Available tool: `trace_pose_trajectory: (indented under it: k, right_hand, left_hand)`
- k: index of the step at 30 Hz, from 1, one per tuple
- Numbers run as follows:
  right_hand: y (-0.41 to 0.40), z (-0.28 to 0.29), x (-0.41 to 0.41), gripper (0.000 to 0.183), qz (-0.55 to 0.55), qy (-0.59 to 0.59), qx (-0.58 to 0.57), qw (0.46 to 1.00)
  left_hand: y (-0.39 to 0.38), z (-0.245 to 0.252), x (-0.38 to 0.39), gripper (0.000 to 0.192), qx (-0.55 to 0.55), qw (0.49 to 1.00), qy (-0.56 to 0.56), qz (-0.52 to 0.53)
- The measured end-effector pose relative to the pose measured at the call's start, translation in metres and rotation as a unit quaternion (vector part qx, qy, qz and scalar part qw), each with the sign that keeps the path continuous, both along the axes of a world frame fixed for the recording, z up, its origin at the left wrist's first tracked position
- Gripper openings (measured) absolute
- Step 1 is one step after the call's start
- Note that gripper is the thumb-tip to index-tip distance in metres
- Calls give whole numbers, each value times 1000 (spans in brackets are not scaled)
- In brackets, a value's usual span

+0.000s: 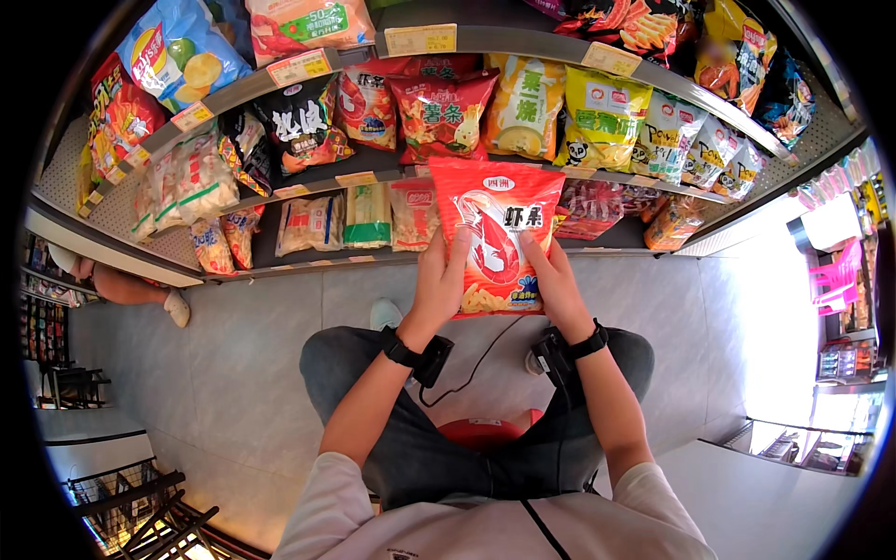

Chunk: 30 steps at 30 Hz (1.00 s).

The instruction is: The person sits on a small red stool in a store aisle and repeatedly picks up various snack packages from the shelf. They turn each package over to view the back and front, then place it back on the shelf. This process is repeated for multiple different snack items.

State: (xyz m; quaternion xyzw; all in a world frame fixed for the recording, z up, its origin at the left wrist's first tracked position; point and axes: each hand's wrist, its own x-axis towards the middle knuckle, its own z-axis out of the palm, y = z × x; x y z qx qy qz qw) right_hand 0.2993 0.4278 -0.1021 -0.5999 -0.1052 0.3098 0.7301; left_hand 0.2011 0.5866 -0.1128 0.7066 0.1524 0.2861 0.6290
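A red snack bag [498,238] with a shrimp picture is held upright between both hands, in front of the lower shelves. My left hand [439,280] grips its left edge, thumb on the front; my right hand [556,283] grips the right edge the same way. The fingers behind the bag are hidden. Directly above it, on the middle shelf, stands a red bag with a rabbit picture [442,115], beside a yellow-orange bag [525,105]. A similar red shrimp bag [367,105] stands further left. Clear packs of pale snacks [308,225] lie on the bottom shelf.
Curved shelf edges with price tags [420,40] run across the top. A person's leg and shoe [178,308] show at the far left. A red stool [483,430] is between my knees. A black cable [476,364] hangs between my wrists. Pink chairs [836,276] stand far right.
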Motion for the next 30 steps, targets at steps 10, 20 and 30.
trace_pose_trajectory:
  k: [10, 20, 30]
  right_hand:
    - [1, -6, 2, 44, -3, 0, 8, 1000]
    - [3, -9, 1, 44, -9, 10, 1, 1000]
    - [2, -12, 1, 43, -6, -9, -6, 1000]
  left_hand:
    - [0, 0, 1, 45, -9, 1000, 8, 1]
    - [1, 0, 1, 47, -15, 1000, 17, -1]
    - [0, -2, 0, 47, -18, 1000, 10, -6]
